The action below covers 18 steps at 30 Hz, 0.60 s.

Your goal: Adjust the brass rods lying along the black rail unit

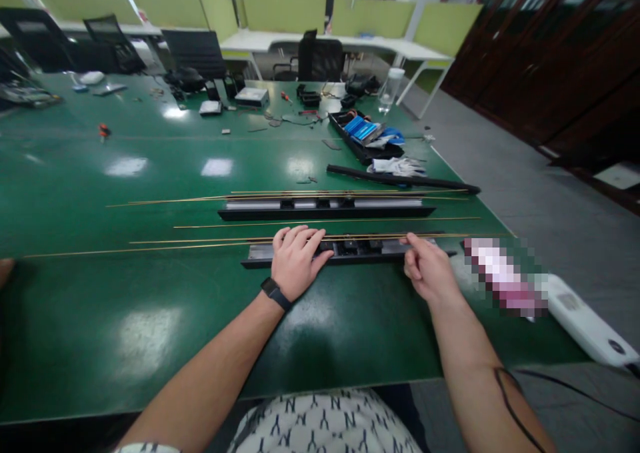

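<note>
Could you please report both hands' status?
Left hand over nearer black-and-silver metallic rail, hiding part; right hand near its right end; thin brass-coloured rods run along it.

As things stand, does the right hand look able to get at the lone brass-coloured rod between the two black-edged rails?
Probably yes: the lone brass-coloured rod lies just beyond the right hand, its right stretch uncovered, with only thin rods and the near rail between.

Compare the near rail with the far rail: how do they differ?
The near rail lies closer to the person and slightly further right in view than the far rail. The left hand rests over the near rail, with the right hand by its right end; neither touches the far rail. Both have a black front edge and dark blocks.
</note>
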Available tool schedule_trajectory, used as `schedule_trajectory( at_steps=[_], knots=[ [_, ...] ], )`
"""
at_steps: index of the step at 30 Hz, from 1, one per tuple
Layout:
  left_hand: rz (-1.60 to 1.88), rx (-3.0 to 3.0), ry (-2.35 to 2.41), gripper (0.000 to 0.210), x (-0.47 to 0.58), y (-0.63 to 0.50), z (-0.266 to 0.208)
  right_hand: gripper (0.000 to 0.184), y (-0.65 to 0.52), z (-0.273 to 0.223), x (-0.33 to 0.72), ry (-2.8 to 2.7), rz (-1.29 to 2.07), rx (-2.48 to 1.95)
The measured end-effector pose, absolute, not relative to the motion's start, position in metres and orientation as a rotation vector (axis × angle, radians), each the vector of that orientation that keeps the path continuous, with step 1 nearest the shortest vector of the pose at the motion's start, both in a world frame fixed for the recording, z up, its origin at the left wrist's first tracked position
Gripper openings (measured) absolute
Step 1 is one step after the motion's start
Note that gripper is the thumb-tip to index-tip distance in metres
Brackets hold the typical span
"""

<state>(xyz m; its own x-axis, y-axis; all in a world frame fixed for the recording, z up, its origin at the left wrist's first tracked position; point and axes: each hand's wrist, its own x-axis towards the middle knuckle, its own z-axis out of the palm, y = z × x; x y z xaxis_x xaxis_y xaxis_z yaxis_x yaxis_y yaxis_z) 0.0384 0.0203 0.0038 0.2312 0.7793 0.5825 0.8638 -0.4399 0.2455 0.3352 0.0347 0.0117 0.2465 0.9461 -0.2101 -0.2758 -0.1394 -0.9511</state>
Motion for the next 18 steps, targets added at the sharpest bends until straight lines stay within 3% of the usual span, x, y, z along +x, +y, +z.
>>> schedule_trajectory(
  at_steps=[18],
  knots=[
    [-1.007,-2.329,-1.559,0.04,0.0369,0.0209,0.0005,0.023,0.0345,0.015,0.3398,-0.641,1.136,-1.258]
  ],
)
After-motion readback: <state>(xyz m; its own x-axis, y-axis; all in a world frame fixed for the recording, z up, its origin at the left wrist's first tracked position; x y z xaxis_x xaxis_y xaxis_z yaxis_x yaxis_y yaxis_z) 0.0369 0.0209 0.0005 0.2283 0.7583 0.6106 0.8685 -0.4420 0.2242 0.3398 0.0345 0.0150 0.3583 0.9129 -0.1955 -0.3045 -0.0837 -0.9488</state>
